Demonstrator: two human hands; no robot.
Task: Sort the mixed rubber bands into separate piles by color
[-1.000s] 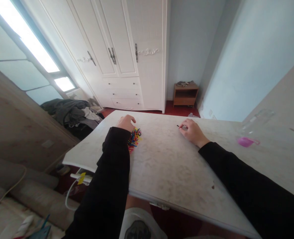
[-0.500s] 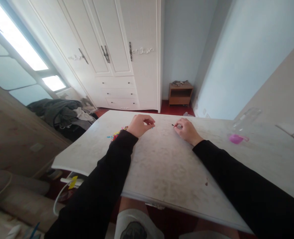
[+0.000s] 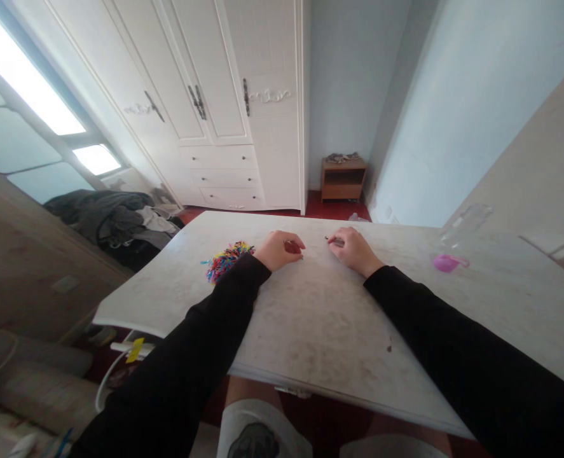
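Note:
A pile of small multicoloured strands or bands (image 3: 227,259) lies on the white table (image 3: 305,312), partly behind my left sleeve. Just right of it, my left hand (image 3: 280,250) is curled low over the tabletop, thumb and fingertips drawn together. A tiny speck shows at these fingertips, too small to name. My right hand (image 3: 353,249) faces it across a short gap, resting on the table with its fingers closed in a pinch. From that pinch a tiny dark tip pokes out, its kind unclear.
To the right lie a pink lid-like piece with a loop (image 3: 446,263) and a clear plastic container (image 3: 467,226). Beyond the table stand a white wardrobe (image 3: 276,146) and a small wooden nightstand (image 3: 343,179). Dark clothes (image 3: 105,216) are heaped at left.
My left hand has shifted slightly right and toward me, showing more of the coloured pile. My right hand has barely moved. The whole view has drifted a little.

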